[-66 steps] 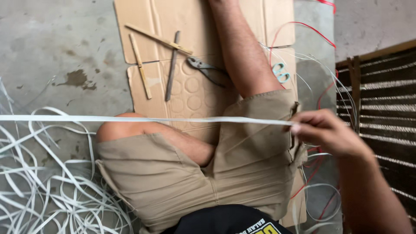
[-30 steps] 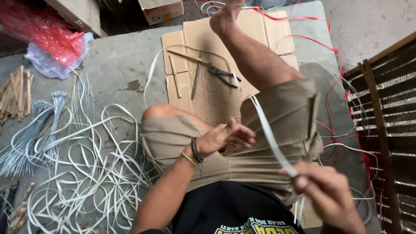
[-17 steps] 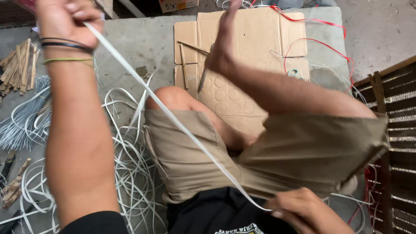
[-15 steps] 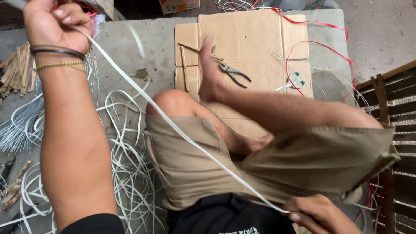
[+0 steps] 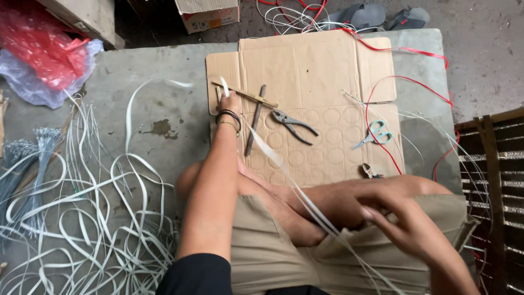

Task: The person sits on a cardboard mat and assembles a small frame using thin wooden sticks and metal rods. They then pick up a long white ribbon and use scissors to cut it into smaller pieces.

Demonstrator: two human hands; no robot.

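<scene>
You are midway through drawing out one white strip (image 5: 284, 180): your left hand (image 5: 230, 104) pinches its end over the near-left corner of the cardboard sheet (image 5: 327, 60), while your right hand (image 5: 404, 218), fingers loosely curled, guides it across your lap. Pliers (image 5: 293, 124) lie just right of your left hand. Next, I judge, the strip needs steady tension.

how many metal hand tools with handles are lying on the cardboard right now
3: grey pliers mid-sheet, teal-handled scissors to their right, and a small tool by the knee, partly hidden. More may lie under the legs.
</scene>
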